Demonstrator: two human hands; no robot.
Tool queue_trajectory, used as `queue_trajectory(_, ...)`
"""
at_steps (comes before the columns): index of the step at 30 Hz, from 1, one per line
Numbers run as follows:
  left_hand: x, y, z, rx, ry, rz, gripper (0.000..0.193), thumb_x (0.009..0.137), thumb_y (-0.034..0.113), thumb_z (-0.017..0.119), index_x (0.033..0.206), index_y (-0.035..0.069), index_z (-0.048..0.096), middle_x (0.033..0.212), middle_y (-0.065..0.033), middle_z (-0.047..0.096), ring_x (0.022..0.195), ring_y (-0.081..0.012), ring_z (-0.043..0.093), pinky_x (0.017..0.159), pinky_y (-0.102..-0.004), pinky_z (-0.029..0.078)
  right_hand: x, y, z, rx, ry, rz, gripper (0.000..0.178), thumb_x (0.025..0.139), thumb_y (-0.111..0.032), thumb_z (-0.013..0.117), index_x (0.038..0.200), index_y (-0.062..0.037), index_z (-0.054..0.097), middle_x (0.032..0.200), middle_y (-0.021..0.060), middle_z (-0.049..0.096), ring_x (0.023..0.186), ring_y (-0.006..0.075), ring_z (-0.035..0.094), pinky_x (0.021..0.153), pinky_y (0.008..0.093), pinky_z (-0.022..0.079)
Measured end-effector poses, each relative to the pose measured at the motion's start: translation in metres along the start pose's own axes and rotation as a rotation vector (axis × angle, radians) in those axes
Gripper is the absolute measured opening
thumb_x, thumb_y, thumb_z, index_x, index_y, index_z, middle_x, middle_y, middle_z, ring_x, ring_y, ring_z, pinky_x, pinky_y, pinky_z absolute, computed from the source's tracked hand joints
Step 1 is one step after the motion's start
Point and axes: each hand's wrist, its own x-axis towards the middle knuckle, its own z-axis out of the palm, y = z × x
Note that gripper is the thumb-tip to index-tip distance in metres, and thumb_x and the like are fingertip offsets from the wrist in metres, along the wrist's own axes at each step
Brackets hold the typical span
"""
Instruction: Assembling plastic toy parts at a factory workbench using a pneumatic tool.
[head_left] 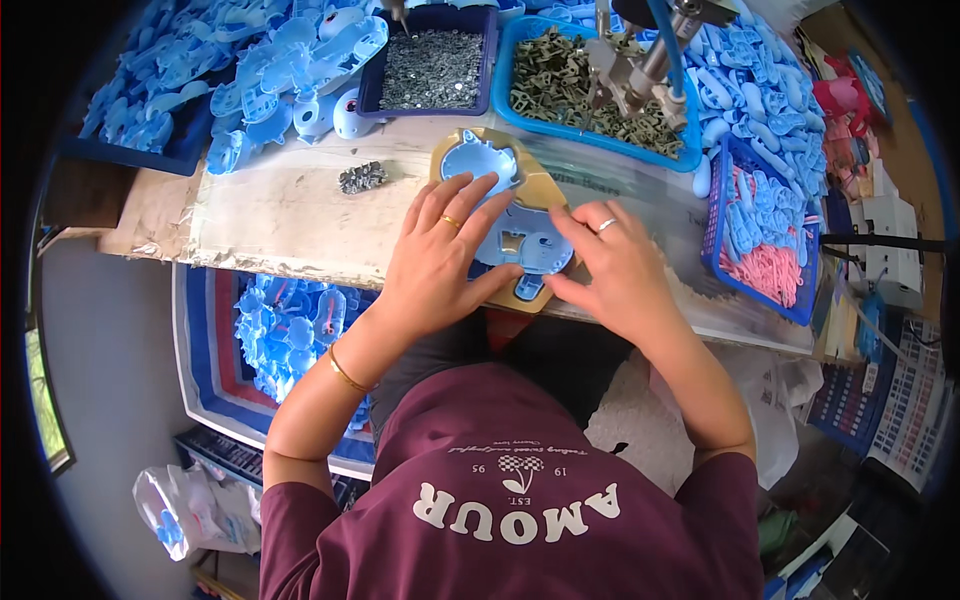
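Note:
A blue moulded plastic shell [530,235] with hollow sections lies in a tan fixture [545,190] at the front edge of the bench. My left hand [445,250] reaches over its left side, with the fingers across the shell and the thumb at its lower edge. This hand hides part of the shell. On the right side, my right hand [620,260] holds the shell's rim between thumb and fingers. A cluster of small metal parts [362,178] lies on the bench to the left of the fixture.
Behind the fixture stand a dark tray [487,75] of small metal screws and a blue tray [520,112] of metal clips. Driver tooling [640,75] hangs above. Blue plastic parts [290,60] pile up behind; a purple basket [715,225] holds pink and blue pieces.

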Motion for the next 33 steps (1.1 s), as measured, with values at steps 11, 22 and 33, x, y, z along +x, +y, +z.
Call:
queue_trajectory(11, 0.001, 0.007, 0.010, 0.103, -0.030, 0.013, 0.065, 0.085, 0.041, 0.075, 0.137, 0.007, 0.056, 0.145, -0.0118, 0.052, 0.136, -0.0356, 0.043, 0.117, -0.0513, 0.031, 0.038, 0.087, -0.044, 0.079, 0.254, 0.231, 0.018, 0.091, -0.014, 0.069, 0.106, -0.0054, 0.074, 0.101, 0.0106, 0.071, 0.091, 0.0260, 0.070, 0.077, 0.0366, 0.055)
queue_trajectory(22, 0.002, 0.008, 0.009, 0.116, -0.037, 0.033, 0.064, 0.086, 0.040, 0.074, 0.137, 0.007, 0.055, 0.146, -0.0125, 0.051, 0.135, -0.0364, 0.044, 0.117, -0.0522, 0.031, 0.089, 0.155, -0.031, -0.364, 0.128, 0.286, 0.017, 0.083, -0.022, 0.074, 0.088, -0.0085, 0.066, 0.085, 0.0081, 0.064, 0.077, 0.0268, 0.067, 0.066, 0.0398, 0.050)
queue_trajectory(33, 0.031, 0.026, -0.005, -0.055, 0.032, 0.052, 0.047, 0.088, 0.030, 0.074, 0.127, 0.005, 0.062, 0.132, -0.0124, 0.062, 0.125, -0.0359, 0.053, 0.110, -0.0467, 0.042, 0.056, 0.118, -0.061, 1.086, 0.094, 0.493, 0.014, 0.093, -0.016, 0.073, 0.098, -0.0064, 0.065, 0.097, 0.0051, 0.072, 0.083, 0.0122, 0.068, 0.078, 0.0253, 0.054)
